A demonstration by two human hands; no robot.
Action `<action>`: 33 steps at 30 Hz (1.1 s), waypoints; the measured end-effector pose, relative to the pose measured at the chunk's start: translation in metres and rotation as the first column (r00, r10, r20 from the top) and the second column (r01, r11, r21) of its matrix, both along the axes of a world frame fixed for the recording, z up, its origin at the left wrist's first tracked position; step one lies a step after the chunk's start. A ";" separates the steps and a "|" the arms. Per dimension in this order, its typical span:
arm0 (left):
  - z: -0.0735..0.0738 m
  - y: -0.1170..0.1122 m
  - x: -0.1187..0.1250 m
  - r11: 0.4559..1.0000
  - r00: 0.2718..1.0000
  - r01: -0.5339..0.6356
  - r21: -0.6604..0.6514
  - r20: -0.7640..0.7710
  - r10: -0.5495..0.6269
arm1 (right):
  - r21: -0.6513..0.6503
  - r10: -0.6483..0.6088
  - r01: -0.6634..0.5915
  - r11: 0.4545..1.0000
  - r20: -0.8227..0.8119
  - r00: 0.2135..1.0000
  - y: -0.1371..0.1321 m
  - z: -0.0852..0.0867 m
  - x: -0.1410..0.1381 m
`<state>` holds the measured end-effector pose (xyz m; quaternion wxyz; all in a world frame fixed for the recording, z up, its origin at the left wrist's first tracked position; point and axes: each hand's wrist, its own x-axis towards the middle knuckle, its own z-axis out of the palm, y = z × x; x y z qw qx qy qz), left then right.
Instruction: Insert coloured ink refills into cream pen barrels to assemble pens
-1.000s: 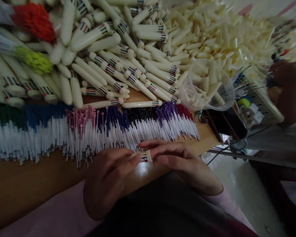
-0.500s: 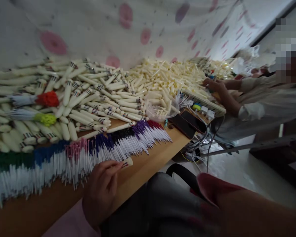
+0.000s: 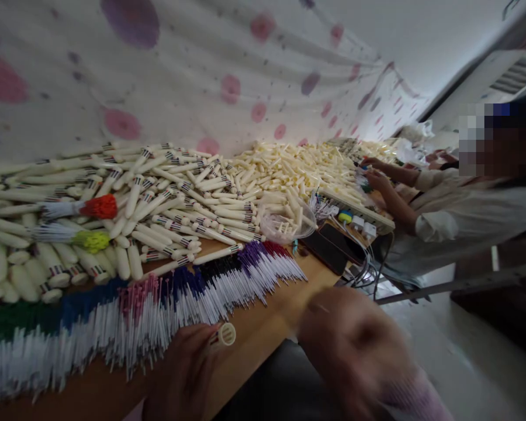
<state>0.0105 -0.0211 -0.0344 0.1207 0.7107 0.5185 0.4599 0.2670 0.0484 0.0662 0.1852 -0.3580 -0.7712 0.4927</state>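
Beside the refills (image 3: 201, 298), the left hand (image 3: 186, 365) pinches a pen barrel (image 3: 222, 335), seemingly steadying it. Next calls for a firm grip; whether the blurred right hand (image 3: 355, 345) is closed, I cannot tell

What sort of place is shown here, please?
Probably a workroom for handwork: heaped cream plastic pen-shaped bodies, a row of thin white rods with coloured ends, and another person in a pale shirt working nearby.
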 end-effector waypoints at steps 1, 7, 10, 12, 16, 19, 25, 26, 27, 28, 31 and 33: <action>0.000 -0.001 0.001 1.000 0.999 -0.010 -0.022 0.033 0.010 | -0.010 -0.006 0.006 1.000 0.013 1.000 0.017 -0.003 -0.009; -0.003 0.000 0.001 0.997 0.994 0.059 -0.057 0.096 -0.054 | 0.302 -0.273 0.149 0.942 0.424 0.863 0.069 -0.031 -0.055; -0.006 0.001 -0.002 0.995 0.997 0.070 -0.075 0.022 -0.068 | 0.384 -0.327 0.108 0.917 0.568 0.756 0.070 -0.034 -0.066; -0.006 0.002 -0.003 0.994 0.997 0.073 -0.077 -0.001 -0.074 | 0.387 -0.333 0.099 0.917 0.603 0.724 0.070 -0.032 -0.070; -0.001 0.002 -0.002 0.993 0.997 0.073 -0.089 -0.006 -0.074 | 0.377 -0.331 0.081 0.923 0.666 0.669 0.073 -0.030 -0.076; 0.001 0.001 0.000 0.993 0.997 0.076 -0.085 -0.020 -0.078 | 0.368 -0.332 0.088 0.926 0.680 0.654 0.075 -0.032 -0.080; 0.004 0.001 0.002 0.990 0.997 0.072 -0.119 0.045 -0.067 | 0.342 -0.356 0.167 0.925 0.622 0.698 0.078 -0.031 -0.080; 0.005 0.001 0.002 0.990 0.996 0.075 -0.121 0.057 -0.069 | 0.321 -0.350 0.183 0.929 0.604 0.716 0.078 -0.029 -0.077; 0.005 0.001 0.002 0.989 0.995 0.078 -0.124 0.069 -0.070 | 0.297 -0.340 0.196 0.935 0.586 0.736 0.077 -0.028 -0.074; 0.005 0.001 0.002 0.989 0.994 0.078 -0.124 0.079 -0.069 | 0.274 -0.328 0.202 0.940 0.570 0.753 0.076 -0.027 -0.071; 0.004 0.001 0.003 0.990 0.995 0.033 -0.139 0.103 -0.019 | 0.135 -0.286 0.252 0.958 0.428 0.857 0.070 -0.025 -0.059; 0.004 0.000 0.004 0.991 0.995 0.008 -0.133 0.100 0.006 | -0.012 -0.272 0.281 0.960 0.212 0.939 0.064 -0.025 -0.052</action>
